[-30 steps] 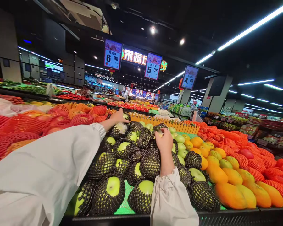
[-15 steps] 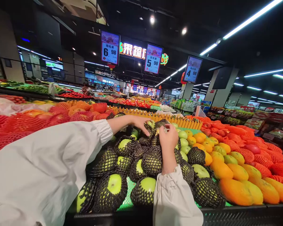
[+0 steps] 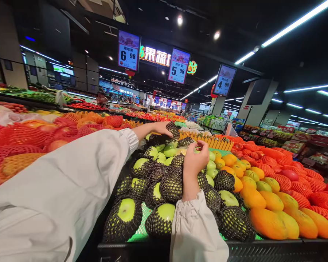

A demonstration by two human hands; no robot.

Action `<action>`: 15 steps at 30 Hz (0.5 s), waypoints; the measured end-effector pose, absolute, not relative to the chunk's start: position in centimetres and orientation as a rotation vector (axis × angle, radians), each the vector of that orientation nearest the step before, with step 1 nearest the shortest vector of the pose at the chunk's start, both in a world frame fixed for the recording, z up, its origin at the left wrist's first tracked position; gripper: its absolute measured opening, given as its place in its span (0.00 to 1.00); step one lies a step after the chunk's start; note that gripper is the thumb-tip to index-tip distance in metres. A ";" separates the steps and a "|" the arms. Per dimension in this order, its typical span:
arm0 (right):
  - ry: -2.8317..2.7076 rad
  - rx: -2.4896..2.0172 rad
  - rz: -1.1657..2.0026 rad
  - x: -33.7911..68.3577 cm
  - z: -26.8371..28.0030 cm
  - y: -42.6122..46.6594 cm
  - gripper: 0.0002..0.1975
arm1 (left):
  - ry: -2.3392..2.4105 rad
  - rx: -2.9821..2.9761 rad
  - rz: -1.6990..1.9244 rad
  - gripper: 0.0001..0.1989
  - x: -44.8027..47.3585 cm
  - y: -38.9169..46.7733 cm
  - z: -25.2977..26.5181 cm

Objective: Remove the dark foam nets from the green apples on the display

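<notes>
At the back of the apple display, my left hand point(image 3: 161, 128) is closed round a green apple in a black foam net point(image 3: 174, 131). My right hand point(image 3: 196, 157) hovers over the middle of the pile. Its fingers and thumb are curled together, and anything inside them is hidden. Just behind its fingertips lies another black-netted apple point(image 3: 186, 142). Bare green apples point(image 3: 170, 150) show between the two hands. Nearer me, several green apples in black nets point(image 3: 165, 213) lie on a green mat point(image 3: 142, 222).
Oranges and mangoes point(image 3: 273, 200) lie to the right, with red-netted fruit point(image 3: 303, 174) beyond. More netted fruit point(image 3: 57, 133) is heaped at left. A low yellow fence point(image 3: 213, 142) runs behind the apples. The black display edge point(image 3: 136, 247) is in front; price signs point(image 3: 179, 65) hang above.
My left hand has moved up and back with the netted apple, uncovering bare green apples beneath. My right hand stays over the pile, its fingers more curled and lifted.
</notes>
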State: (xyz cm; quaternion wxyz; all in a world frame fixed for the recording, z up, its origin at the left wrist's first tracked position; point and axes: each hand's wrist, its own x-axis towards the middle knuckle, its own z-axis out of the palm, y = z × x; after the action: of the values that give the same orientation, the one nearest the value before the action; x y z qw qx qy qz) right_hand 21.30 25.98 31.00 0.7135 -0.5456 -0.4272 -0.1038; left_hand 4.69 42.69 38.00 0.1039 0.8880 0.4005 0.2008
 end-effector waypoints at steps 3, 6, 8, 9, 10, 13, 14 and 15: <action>-0.938 -1.182 -0.222 21.2 31.2 25.7 0.11 | 1.743 2.661 0.845 0.49 5.3 43.8 36.5; -0.937 -1.166 -0.206 21.2 31.3 25.5 0.10 | 1.976 2.699 0.758 0.53 6.5 44.7 34.5; -0.946 -1.157 -0.205 21.1 31.3 25.4 0.10 | 1.985 2.657 0.702 0.57 7.3 45.4 33.9; -0.952 -1.153 -0.208 21.0 31.3 25.3 0.10 | 1.977 2.630 0.676 0.59 7.6 45.7 33.8; -0.959 -1.149 -0.212 21.0 31.3 25.3 0.10 | 1.969 2.603 0.655 0.61 7.9 46.0 33.7; -0.973 -1.122 -0.226 20.8 31.3 25.2 0.11 | 1.936 2.545 0.670 0.66 8.3 46.8 33.7; -0.975 -1.115 -0.225 20.8 31.3 25.3 0.11 | 1.906 2.541 0.684 0.67 8.4 46.9 33.6; -0.975 -1.112 -0.224 20.8 31.3 25.3 0.11 | 1.852 2.552 0.681 0.68 8.4 47.1 33.6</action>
State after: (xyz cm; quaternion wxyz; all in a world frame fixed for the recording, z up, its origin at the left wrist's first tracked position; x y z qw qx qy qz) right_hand 20.82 25.30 31.28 0.7331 -0.5057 -0.4431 -0.1020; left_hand 8.37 47.08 33.59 -0.0419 0.7904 0.5736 0.2109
